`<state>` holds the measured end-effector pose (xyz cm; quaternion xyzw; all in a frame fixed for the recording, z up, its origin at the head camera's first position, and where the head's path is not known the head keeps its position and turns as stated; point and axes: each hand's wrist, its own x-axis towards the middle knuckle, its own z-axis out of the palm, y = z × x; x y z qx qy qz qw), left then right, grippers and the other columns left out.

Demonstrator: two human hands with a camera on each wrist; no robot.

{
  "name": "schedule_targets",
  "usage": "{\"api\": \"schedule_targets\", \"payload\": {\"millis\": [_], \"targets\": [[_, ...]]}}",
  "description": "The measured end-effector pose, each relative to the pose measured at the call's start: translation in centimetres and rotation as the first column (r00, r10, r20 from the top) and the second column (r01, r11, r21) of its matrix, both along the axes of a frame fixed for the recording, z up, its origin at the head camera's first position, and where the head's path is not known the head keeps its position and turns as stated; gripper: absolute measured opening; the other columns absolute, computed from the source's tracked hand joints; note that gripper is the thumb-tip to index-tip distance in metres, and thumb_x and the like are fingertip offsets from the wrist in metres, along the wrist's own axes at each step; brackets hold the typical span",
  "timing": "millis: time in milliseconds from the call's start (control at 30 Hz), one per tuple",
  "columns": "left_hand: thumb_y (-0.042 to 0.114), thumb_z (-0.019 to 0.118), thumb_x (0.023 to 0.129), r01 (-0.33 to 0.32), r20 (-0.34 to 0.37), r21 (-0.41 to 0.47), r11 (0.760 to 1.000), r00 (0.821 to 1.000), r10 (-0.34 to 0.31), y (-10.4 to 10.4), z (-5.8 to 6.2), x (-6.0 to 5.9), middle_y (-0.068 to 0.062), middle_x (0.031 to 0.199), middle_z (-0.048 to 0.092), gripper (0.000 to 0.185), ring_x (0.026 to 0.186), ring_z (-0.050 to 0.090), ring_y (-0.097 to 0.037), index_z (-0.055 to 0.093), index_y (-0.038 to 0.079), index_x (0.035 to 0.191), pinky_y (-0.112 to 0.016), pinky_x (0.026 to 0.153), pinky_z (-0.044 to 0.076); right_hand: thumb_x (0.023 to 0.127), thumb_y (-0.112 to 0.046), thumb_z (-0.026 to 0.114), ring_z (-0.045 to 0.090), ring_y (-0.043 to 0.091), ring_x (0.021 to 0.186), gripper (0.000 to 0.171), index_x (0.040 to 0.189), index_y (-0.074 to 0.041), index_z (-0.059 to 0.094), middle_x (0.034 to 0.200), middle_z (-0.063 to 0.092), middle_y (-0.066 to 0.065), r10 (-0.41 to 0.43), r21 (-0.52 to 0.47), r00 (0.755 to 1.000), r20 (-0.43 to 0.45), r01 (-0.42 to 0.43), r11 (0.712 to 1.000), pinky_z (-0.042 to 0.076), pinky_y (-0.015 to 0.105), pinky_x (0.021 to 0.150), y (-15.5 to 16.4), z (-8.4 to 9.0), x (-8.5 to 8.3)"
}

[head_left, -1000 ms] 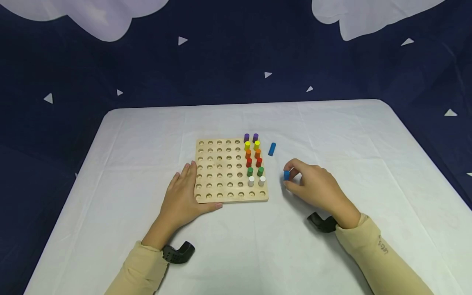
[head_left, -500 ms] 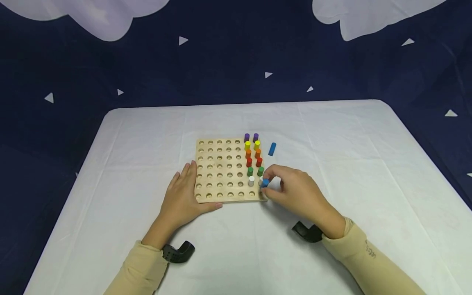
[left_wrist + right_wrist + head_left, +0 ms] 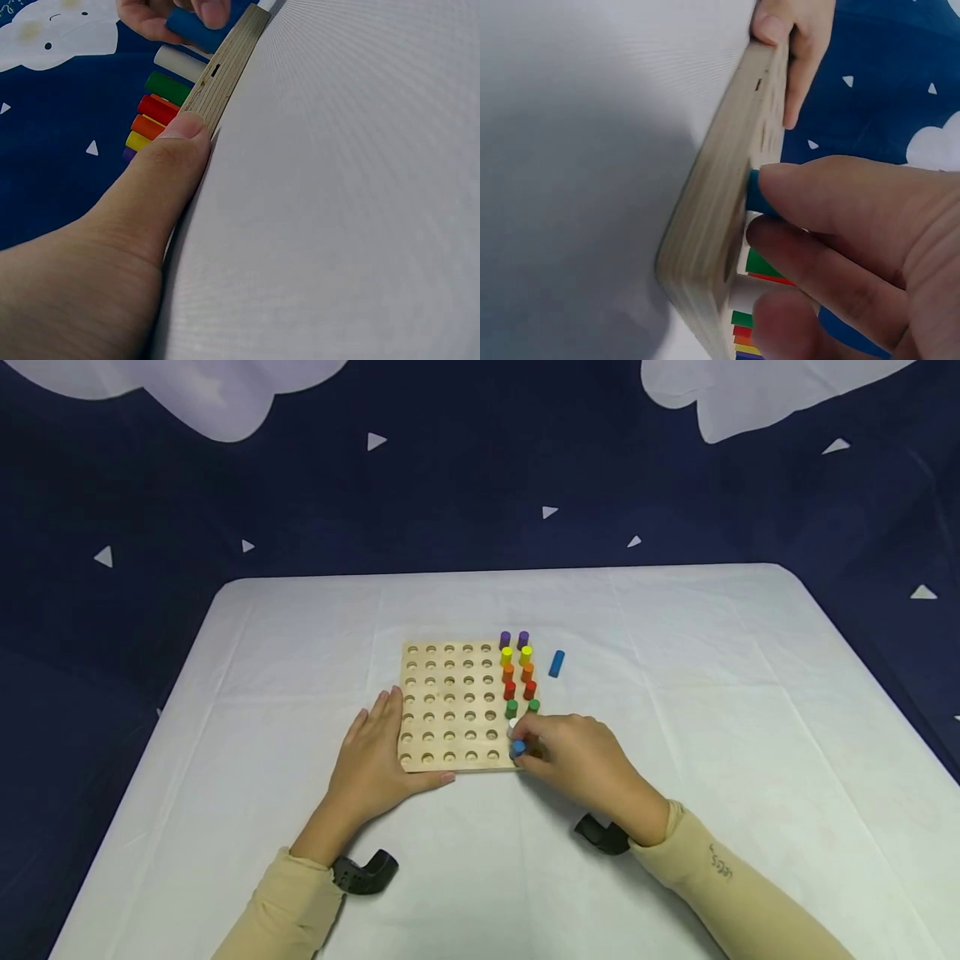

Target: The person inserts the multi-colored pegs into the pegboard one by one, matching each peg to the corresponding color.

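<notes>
A square wooden peg board [image 3: 460, 707] with rows of holes lies on the white-covered table. My left hand [image 3: 375, 760] rests at its near left corner, straight fingers along the left side and thumb [image 3: 176, 142] along the front edge. Between thumb and fingertips my right hand [image 3: 588, 764] pinches a blue peg [image 3: 517, 749], upright at the front row, second hole from the right; the peg's lower end meets the board face in the right wrist view [image 3: 756, 193]. Just behind stands a white peg [image 3: 513, 727]. The right hand covers the board's near right corner.
Pairs of purple [image 3: 523, 640], yellow [image 3: 527, 655], orange [image 3: 528, 672], red [image 3: 530, 691] and green pegs [image 3: 533, 707] stand in the two right columns. Another blue peg [image 3: 557, 664] lies loose right of the board. A dark blue cloth [image 3: 480, 468] hangs beyond the table.
My right hand has carried the blue peg leftward from beside the board, past its right edge, to the front row. The left hand has stayed at the board's corner.
</notes>
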<state>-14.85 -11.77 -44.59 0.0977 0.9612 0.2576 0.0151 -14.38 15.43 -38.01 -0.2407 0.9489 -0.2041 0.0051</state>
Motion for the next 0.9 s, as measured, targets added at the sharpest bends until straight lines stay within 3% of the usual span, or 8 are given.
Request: {"api": "schedule_targets", "payload": {"millis": [233,433,633,767,900], "targets": [[0.082,0.074,0.058,-0.008,-0.007,-0.003,1.000,1.000,0.008,-0.1,0.0,0.1,-0.017,0.166,0.013,0.146,0.155,0.014,-0.032,0.008,0.000,0.158,-0.049,0.127,0.008,0.081,-0.025,0.082,0.052,0.001,0.064,0.018,0.096,-0.023,0.072,0.085,0.072,-0.014,0.017,0.017,1.000,-0.009,-0.017,1.000,0.043,0.022,0.059,0.3,0.6,0.0],[0.082,0.074,0.058,-0.010,-0.011,-0.005,1.000,1.000,0.010,0.0,0.1,0.0,-0.017,0.166,0.013,0.146,0.155,0.014,-0.032,0.008,0.000,0.158,-0.049,0.127,0.008,0.088,-0.035,0.075,0.049,0.005,0.056,0.015,0.099,-0.026,0.071,0.083,0.068,-0.019,0.005,-0.067,0.999,0.032,-0.003,0.998,0.042,0.024,0.053,1.9,2.2,-0.9],[0.082,0.074,0.058,-0.006,-0.009,-0.002,1.000,1.000,0.006,0.1,0.2,0.0,-0.017,0.166,0.013,0.146,0.155,0.013,-0.031,0.008,0.000,0.158,-0.049,0.127,0.008,0.096,-0.036,0.062,0.050,0.013,0.053,0.022,0.111,-0.020,0.068,0.088,0.071,-0.006,-0.162,-0.074,0.986,0.039,0.164,0.984,0.040,0.028,0.049,3.7,1.6,-4.6],[0.083,0.073,0.058,-0.010,-0.003,-0.010,1.000,1.000,0.010,0.1,0.2,0.0,-0.017,0.166,0.013,0.146,0.155,0.013,-0.031,0.008,0.000,0.158,-0.049,0.127,0.008,0.096,-0.038,0.060,0.058,0.019,0.066,0.042,0.130,-0.013,0.060,0.098,0.071,0.003,-0.264,0.010,0.959,0.105,0.264,0.964,0.045,0.032,0.058,4.3,0.3,-7.4],[0.083,0.073,0.058,-0.008,-0.003,-0.012,1.000,1.000,0.008,0.1,0.1,0.0,-0.017,0.166,0.013,0.146,0.155,0.013,-0.031,0.007,0.000,0.158,-0.049,0.127,0.008,0.095,-0.038,0.061,0.062,0.023,0.080,0.054,0.138,-0.006,0.054,0.099,0.070,0.007,-0.309,0.086,0.942,0.131,0.300,0.950,0.050,0.037,0.067,4.3,-0.4,-9.5]]}}
